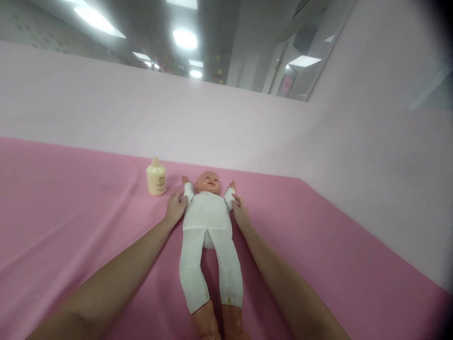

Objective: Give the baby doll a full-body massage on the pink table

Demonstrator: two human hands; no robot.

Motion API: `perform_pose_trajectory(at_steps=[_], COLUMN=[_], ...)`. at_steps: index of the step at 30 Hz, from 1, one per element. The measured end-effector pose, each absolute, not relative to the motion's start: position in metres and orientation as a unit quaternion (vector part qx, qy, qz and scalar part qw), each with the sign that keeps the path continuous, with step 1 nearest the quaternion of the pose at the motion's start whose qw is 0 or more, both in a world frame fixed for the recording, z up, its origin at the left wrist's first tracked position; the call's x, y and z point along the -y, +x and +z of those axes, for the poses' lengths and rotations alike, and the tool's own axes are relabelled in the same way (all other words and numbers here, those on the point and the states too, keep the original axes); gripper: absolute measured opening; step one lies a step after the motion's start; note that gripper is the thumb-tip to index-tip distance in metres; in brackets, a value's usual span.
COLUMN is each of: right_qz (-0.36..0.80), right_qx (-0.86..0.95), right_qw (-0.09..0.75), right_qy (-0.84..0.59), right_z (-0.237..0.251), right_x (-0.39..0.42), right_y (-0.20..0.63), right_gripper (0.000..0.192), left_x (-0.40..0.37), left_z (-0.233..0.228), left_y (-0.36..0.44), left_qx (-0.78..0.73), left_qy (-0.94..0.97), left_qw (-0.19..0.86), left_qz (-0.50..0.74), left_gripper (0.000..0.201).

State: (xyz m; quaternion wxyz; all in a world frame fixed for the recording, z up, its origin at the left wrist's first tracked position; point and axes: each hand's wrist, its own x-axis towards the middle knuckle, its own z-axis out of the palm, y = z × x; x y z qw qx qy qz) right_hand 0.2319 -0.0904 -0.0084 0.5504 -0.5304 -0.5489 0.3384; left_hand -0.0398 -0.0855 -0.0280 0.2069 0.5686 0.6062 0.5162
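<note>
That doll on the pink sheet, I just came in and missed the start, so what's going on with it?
A person reaches out with both bare arms to a baby doll that lies on its back on a pink sheet. The left hand rests at one of the doll's arms and the right hand at the other. A cream bottle stands upright beside the doll's head.

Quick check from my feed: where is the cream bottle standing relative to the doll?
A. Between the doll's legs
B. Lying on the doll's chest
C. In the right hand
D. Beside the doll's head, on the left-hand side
D: the cream bottle stands upright on the pink sheet just beyond the left hand, beside the doll at head level.
</note>
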Motion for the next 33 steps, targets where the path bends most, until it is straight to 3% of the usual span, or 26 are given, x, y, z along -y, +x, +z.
perform_pose_trajectory(at_steps=[6, 10, 17, 25, 33], right_qz=[0.303, 0.317, 0.372, 0.459, 0.501], right_qx=[0.578, 0.569, 0.526, 0.488, 0.442], right_qw=[0.502, 0.505, 0.558, 0.619, 0.638], right_qy=[-0.568, -0.566, -0.523, -0.410, -0.383], right_z=[-0.005, -0.008, -0.022, -0.019, -0.014], right_x=[0.091, 0.089, 0.074, 0.077, 0.080], right_y=[0.230, 0.232, 0.236, 0.235, 0.235], right_gripper=[0.047, 0.048, 0.052, 0.060, 0.054], left_x=[0.086, 0.089, 0.089, 0.078, 0.082], left_z=[-0.024, -0.020, -0.025, -0.034, -0.029], left_y=[-0.042, -0.042, -0.043, -0.043, -0.041], left_qx=[-0.635, -0.627, -0.594, -0.503, -0.414], left_qy=[0.615, 0.619, 0.551, 0.505, 0.439], left_qw=[0.160, 0.188, 0.298, 0.371, 0.456], left_qz=[0.440, 0.435, 0.505, 0.596, 0.654], left_gripper=[0.033, 0.030, 0.046, 0.048, 0.047])
